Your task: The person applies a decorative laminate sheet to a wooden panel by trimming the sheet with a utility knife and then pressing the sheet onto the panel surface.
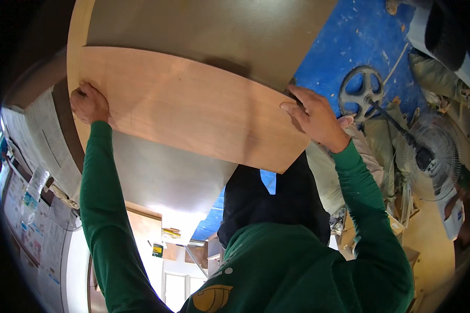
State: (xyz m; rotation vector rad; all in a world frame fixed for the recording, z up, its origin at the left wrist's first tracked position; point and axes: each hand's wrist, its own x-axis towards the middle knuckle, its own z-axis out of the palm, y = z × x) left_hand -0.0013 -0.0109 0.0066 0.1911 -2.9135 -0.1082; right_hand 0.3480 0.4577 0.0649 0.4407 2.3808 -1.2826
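Observation:
A light brown plywood board [193,107] is held flat in front of me, over a larger grey panel [219,28]. My left hand [89,103] grips the board's left end with fingers curled around the edge. My right hand [316,117] clasps the right end, its fingers lying over the top face near the corner. Both arms are in green sleeves, and my green hooded top fills the bottom of the view. My dark trousers [277,201] show just below the board's near edge.
A pedestal fan [433,156] lies to the right, its round base [361,88] on the blue floor covering [360,36]. Sheets of newspaper [31,208] cover a surface at the left. A window [177,284] and wooden shelving [214,250] appear near the bottom.

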